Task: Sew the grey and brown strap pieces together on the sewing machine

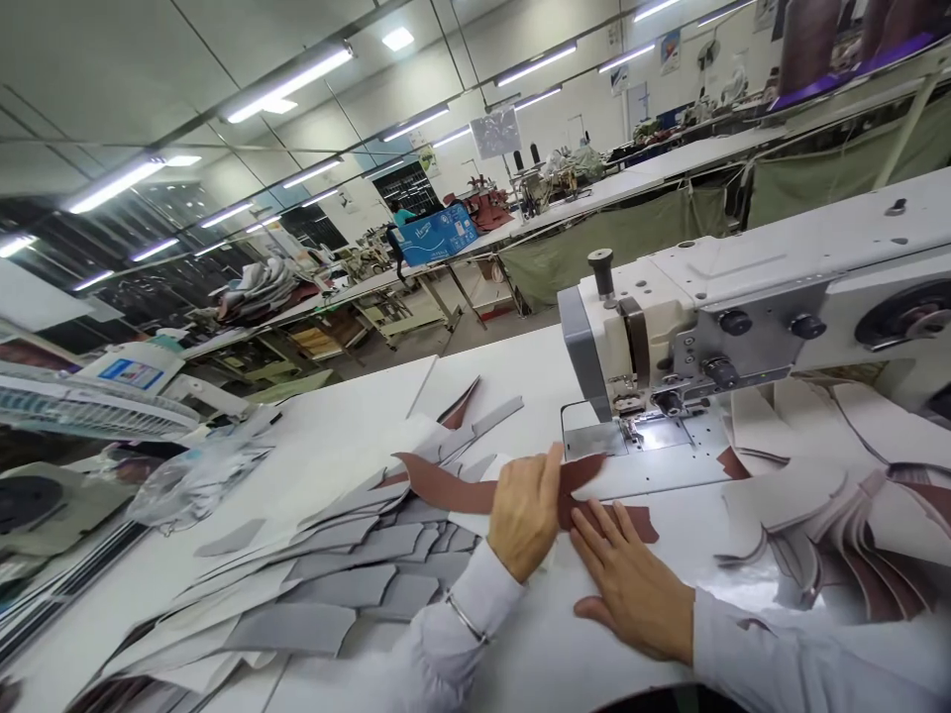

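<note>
A curved reddish-brown piece of leather-like material [453, 490] lies on the white sewing table in front of the sewing machine [639, 337]. My left hand [524, 510] is closed on it near its middle, with the thumb side toward the machine. Flat and with its fingers stretched out, my right hand [631, 584] presses on the piece's lower right part. Both hands are just short of the needle area [635, 433], which is lit. Under my hands, part of the brown piece is hidden.
Left of my hands spreads a fanned pile of grey-backed pieces [334, 579]. More pieces [839, 515] are stacked at the right, under the machine arm. A fan [96, 401] and a clear plastic bag [193, 485] are at the far left. Behind stand other worktables and a blue box [438, 238].
</note>
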The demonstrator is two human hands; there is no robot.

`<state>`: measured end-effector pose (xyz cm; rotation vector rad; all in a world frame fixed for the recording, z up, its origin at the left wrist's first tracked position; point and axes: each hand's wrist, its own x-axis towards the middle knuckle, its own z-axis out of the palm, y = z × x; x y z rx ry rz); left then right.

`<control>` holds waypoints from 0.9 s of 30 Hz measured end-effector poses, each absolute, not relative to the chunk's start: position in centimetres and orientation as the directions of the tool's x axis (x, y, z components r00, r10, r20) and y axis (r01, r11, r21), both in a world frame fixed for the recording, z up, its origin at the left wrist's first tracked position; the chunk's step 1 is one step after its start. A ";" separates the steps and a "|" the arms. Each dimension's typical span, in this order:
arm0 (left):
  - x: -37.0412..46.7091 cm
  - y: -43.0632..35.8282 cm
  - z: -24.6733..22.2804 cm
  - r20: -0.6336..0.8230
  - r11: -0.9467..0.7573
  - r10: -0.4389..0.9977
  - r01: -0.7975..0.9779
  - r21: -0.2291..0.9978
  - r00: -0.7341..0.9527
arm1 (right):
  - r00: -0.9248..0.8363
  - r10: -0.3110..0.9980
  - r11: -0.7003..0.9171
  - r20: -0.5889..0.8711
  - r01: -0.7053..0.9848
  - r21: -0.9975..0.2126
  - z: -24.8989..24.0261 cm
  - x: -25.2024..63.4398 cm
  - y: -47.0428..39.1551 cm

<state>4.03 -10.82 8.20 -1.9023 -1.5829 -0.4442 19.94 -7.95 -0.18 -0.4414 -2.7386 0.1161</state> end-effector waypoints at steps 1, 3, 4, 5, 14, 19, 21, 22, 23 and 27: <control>4.4 -10.5 7.5 0.545 -0.124 0.806 0.966 -0.225 0.230 | -0.893 0.309 0.950 0.328 0.271 -0.157 0.0 19.8 -7.7; 5.2 -9.8 6.1 0.386 -0.198 0.890 0.968 -0.156 0.244 | -0.900 0.323 0.941 0.293 0.272 -0.201 0.4 19.2 -7.5; 5.5 -9.5 5.6 0.308 -0.228 0.916 0.965 -0.128 0.257 | -0.898 0.348 0.930 0.269 0.295 -0.219 0.6 18.8 -7.5; 5.7 -9.1 5.2 0.236 -0.246 0.935 0.963 -0.113 0.266 | -0.893 0.379 0.917 0.243 0.326 -0.230 0.7 18.4 -7.7; 5.8 -5.7 5.7 -0.089 -0.387 0.918 0.922 0.017 0.387 | -0.899 0.434 0.876 0.063 0.404 -0.264 1.6 16.4 -7.1; 5.2 -5.0 5.4 -0.040 -0.423 0.898 0.885 0.196 0.438 | -0.886 0.454 0.876 0.095 0.424 -0.228 1.4 15.9 -6.6; 5.0 -4.9 5.2 0.002 -0.438 0.892 0.862 0.253 0.453 | -0.891 0.438 0.886 0.122 0.404 -0.228 1.0 15.8 -6.3; 5.0 -4.9 5.2 0.015 -0.450 0.886 0.850 0.273 0.464 | -0.898 0.420 0.893 0.130 0.384 -0.232 0.9 15.8 -6.1; 4.9 -4.9 5.2 0.024 -0.460 0.880 0.840 0.287 0.474 | -0.909 0.395 0.903 0.133 0.357 -0.240 0.7 15.8 -5.9; 4.9 -4.6 5.2 0.042 -0.483 0.868 0.819 0.309 0.495 | -0.938 0.323 0.923 0.126 0.282 -0.262 0.8 16.0 -4.6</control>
